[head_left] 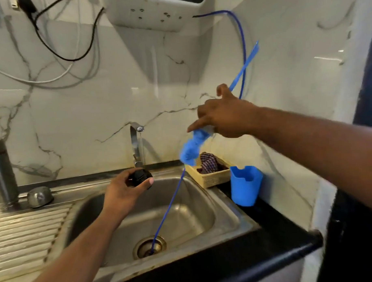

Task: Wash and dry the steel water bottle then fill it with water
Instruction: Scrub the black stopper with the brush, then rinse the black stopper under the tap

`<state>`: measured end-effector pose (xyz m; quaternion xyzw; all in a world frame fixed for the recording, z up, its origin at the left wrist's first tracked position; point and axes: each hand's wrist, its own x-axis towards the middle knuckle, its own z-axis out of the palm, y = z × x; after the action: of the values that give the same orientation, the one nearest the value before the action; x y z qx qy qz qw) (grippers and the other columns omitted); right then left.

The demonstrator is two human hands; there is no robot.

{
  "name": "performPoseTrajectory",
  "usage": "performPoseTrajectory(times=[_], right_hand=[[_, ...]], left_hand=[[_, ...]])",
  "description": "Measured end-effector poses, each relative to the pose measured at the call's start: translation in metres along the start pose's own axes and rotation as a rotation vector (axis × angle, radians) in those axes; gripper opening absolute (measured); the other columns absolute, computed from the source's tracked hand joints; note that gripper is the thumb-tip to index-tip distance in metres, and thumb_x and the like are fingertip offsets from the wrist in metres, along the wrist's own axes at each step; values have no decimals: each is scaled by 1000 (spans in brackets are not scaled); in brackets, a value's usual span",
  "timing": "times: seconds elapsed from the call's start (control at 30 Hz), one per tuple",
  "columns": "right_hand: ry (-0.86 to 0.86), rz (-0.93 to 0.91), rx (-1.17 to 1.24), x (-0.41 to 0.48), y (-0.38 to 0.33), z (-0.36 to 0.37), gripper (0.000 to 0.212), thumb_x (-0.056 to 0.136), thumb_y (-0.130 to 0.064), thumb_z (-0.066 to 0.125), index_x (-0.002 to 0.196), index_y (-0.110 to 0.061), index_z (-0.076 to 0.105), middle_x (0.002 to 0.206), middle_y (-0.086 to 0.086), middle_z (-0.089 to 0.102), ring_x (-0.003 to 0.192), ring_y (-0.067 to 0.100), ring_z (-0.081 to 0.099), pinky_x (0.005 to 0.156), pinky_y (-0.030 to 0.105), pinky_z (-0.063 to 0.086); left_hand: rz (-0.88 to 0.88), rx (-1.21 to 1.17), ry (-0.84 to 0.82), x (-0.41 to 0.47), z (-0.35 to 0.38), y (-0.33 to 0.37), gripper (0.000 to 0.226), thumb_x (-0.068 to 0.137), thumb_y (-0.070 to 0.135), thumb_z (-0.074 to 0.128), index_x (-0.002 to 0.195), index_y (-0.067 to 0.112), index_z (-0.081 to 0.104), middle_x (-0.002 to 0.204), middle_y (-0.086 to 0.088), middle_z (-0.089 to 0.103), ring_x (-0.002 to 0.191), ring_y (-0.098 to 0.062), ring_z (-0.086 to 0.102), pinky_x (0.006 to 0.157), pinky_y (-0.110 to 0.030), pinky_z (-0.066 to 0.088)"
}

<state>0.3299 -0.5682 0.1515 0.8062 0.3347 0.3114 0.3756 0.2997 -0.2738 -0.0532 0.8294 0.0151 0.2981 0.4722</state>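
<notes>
**A:** Quick, big stuff first.
**B:** Steel sink (204, 203), ribbed draining board on its left. There's a white box (155, 13) on the wall above, and a thin blue tube (168, 207) runs from it down into the drain.

**A:** Where's the bottle?
**B:** The steel bottle (2, 172) stands upright at the far left, at the back of the board and well apart from both hands.

**A:** Hands?
**B:** The right hand (224, 118) is clenched on a blue brush (191, 148) held above the basket (211, 179), bristle end down and blurred. There's a blue cup (245, 185) just beside the basket. The left hand (123, 189) has its fingers curled round a black cap (141, 177), over the sink and just below the tap (136, 142).

**A:** Is the water on?
**B:** Maybe a thin stream — too faint to call.

**A:** Progress?
**B:** Early, I'd say. The cap is off and at the tap with the brush ready, so this looks like cap washing. The bottle body isn't at the sink — scrubbing it, drying and filling all look left to do.
</notes>
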Motion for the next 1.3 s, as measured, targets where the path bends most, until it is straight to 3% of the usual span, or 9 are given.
performPoseTrajectory(times=[0.17,0.43,0.6,0.83,1.0,1.17,1.3], right_hand=[[-256,33,-121,-42,28,22,60,90,-54,53,148,-51,38,134,-8,53,128,19,46,107,57,24],[-386,-4,-124,-59,14,58,54,93,-42,64,143,-51,47,137,-13,55,136,16,39,115,66,11],[-444,-26,-32,-52,-9,80,60,92,-45,66,148,-43,43,142,-7,53,136,17,42,113,58,22],[-573,-63,126,-46,-11,95,72,86,-29,77,150,-37,44,139,-1,56,129,20,48,100,37,43],[-550,-122,101,-47,0,89,82,84,-42,79,154,-42,34,142,-6,54,127,19,44,99,29,35],[-519,-104,171,-43,9,72,93,80,-51,81,156,-43,28,148,-5,49,133,19,39,109,34,36],[-399,-45,330,-25,-1,54,90,82,-50,79,156,-46,27,150,-7,48,137,18,37,112,38,37]], left_hand=[[40,19,-45,1,25,22,45,75,43,86,114,27,71,103,6,71,101,-11,63,84,-24,42],[-16,66,-124,-22,44,-2,42,72,48,87,107,34,68,97,14,69,94,-2,61,73,-13,41],[-7,95,-184,-23,38,-9,39,74,46,85,106,38,63,98,17,67,93,2,59,72,-13,43],[-22,91,-180,-20,39,-13,42,74,48,85,108,36,65,100,15,68,96,-3,60,72,-13,43],[-39,76,-186,-19,40,-13,44,75,47,85,112,34,65,102,14,67,96,-2,59,71,-10,42],[-57,65,-183,-18,39,-16,47,75,47,85,116,31,67,103,13,67,96,-1,59,73,-11,43],[-82,52,-159,-14,42,-19,50,75,46,85,118,28,68,105,11,69,98,-3,61,73,-11,43]])
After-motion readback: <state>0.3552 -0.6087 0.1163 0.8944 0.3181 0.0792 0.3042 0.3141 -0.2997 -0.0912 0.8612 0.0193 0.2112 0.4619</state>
